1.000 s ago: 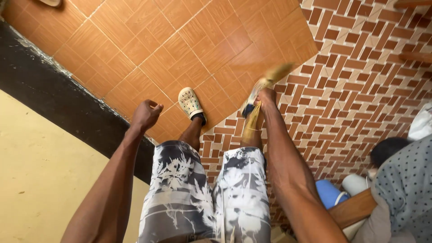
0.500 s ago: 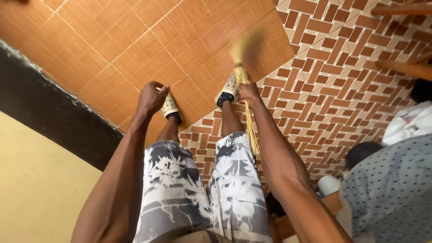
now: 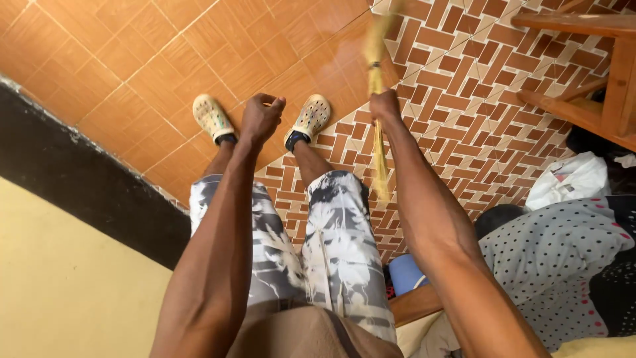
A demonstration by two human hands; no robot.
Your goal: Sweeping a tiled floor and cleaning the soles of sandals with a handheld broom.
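Since half a second ago the right hand (image 3: 385, 106) has carried the broom (image 3: 377, 99) further right, onto the brick-patterned tiles (image 3: 477, 119), and both feet have shifted left. That hand is clenched around the bundle of straw-coloured sticks near its middle, bristle end blurred ahead of the fist, loose stalks trailing back beside the leg. It looks light, springy and a little splay-prone, best gripped near its dark binding. The left hand (image 3: 260, 118) hangs loosely curled, holding nothing, above the pale clogs (image 3: 310, 117). The glossy orange tiles (image 3: 165, 59) look smooth; a wooden bench frame (image 3: 583, 66) crowds the right.
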